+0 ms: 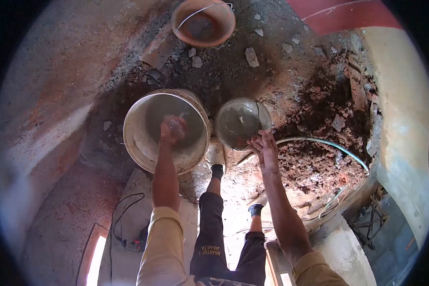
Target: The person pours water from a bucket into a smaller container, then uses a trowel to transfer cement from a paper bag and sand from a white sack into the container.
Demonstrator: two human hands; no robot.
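My left hand (174, 129) reaches down into a large whitish bucket (139, 132) with grey, cloudy water (160, 106) in it. Its fingers are curled, and I cannot tell what, if anything, is in them. To the right stands a smaller bucket (228, 114) filled with greyish water, with a thin wire handle (258, 113) across its right side. My right hand (266, 147) is at this bucket's lower right rim, fingers stretched and apart, fingertips close to the handle's end.
An orange-brown bucket (177, 16) with a pale handle stands at the back. Loose reddish soil (314, 164) and rubble lie to the right, crossed by a pale green hose (336, 145). Stone chunks (251, 57) dot the floor. A black cable (113, 228) lies at left.
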